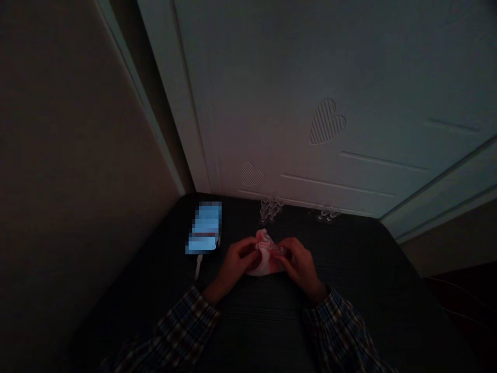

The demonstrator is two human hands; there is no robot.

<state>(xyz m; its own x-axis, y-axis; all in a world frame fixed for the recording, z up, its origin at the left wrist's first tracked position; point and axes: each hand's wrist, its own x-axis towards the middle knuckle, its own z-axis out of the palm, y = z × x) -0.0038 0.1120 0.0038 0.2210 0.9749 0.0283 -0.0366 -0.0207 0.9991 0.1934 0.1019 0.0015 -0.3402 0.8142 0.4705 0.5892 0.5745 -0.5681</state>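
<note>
The left hand (237, 260) pinches the pink-and-white cloth (265, 262), over the dark table (267, 324), at 9 o'clock; the right hand (302, 262) grips at 3 o'clock (apparently with a clear piece (281, 250)). Keep tension light and even.

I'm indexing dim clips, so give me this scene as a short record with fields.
left hand: pinching the pink cloth at its left
right hand: at the cloth's right, small clear item by its fingertips; exact grip unclear
phone: lit, left of both hands, cable at near end
clear pieces: two clusters near the panel
table: dark
</note>
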